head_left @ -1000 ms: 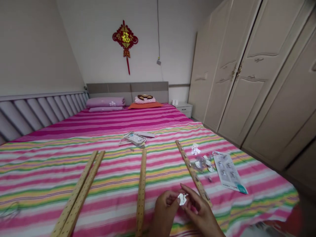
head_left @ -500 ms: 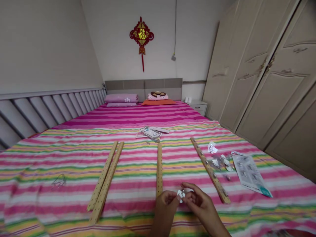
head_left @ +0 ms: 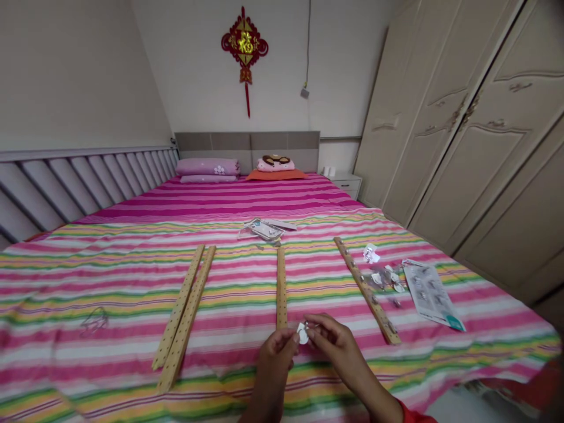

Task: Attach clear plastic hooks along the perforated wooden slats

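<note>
A small white card (head_left: 302, 333) is pinched between my two hands over the striped bedspread. My left hand (head_left: 275, 351) grips its left edge with thumb and forefinger. At the card's right side, the fingers of my right hand (head_left: 331, 342) close around a small shiny piece, too tiny to name. Just beyond my hands lies a wooden strip with rows of holes (head_left: 282, 288). To the right, another wooden strip (head_left: 368, 294) carries several small shiny metal pieces along it.
Two more holed wooden strips (head_left: 187, 323) lie side by side at left. Small white cards and clear bags (head_left: 392, 277) rest at right, beside a flat printed package (head_left: 432, 295). Opened packaging (head_left: 267, 229) sits farther back. A thin wire tangle (head_left: 94, 319) lies far left.
The view has tilted down and turned a little to the right. Both hands still hold the white card, which is turned slightly so its rounded part shows more.
</note>
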Demonstrator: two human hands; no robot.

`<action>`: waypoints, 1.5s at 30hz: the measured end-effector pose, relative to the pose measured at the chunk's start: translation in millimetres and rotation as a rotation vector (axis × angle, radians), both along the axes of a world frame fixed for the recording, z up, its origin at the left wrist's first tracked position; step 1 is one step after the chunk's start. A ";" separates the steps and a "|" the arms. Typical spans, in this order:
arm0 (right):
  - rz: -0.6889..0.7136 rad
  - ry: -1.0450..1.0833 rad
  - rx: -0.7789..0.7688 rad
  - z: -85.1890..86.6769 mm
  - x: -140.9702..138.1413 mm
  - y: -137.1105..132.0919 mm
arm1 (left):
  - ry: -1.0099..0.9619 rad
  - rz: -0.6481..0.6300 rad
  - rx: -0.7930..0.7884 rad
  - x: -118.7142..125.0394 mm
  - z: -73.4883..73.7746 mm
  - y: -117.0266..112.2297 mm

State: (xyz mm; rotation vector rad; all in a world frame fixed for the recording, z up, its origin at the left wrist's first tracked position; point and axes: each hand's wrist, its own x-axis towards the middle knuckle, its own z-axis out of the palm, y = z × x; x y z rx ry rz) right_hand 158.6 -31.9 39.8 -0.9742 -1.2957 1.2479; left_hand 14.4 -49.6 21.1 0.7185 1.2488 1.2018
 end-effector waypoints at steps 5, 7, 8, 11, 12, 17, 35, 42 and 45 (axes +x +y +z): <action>0.056 -0.136 0.094 -2.4 -1.2 1.3 | 0.009 -0.014 -0.036 -12.4 4.2 1.6; 0.038 -0.229 0.225 -2.2 -1.7 0.4 | -0.007 -0.001 -0.053 -17.2 6.0 2.5; 0.039 -0.266 0.288 -1.9 -2.3 -0.5 | -0.022 0.002 -0.063 -19.4 6.3 3.0; 0.082 -0.328 0.400 -2.1 -5.1 -3.4 | -0.070 0.007 -0.089 -24.5 5.0 4.3; 0.093 -0.336 0.416 -2.8 -6.2 -4.1 | -0.081 0.007 -0.097 -25.7 4.6 4.4; 0.112 -0.308 0.394 -6.8 -11.0 -3.3 | -0.152 -0.019 -0.125 -29.9 10.1 1.8; 0.177 0.504 -0.543 -13.7 -35.1 -20.2 | -0.210 -0.140 -0.078 -36.0 18.7 -0.2; 0.143 0.486 -0.558 -12.6 -31.3 -20.4 | -0.370 -0.133 -0.124 -33.5 18.3 -2.6; 0.180 0.357 -0.497 -9.6 -26.3 -15.8 | -0.409 -0.208 -0.088 -34.3 16.0 -3.4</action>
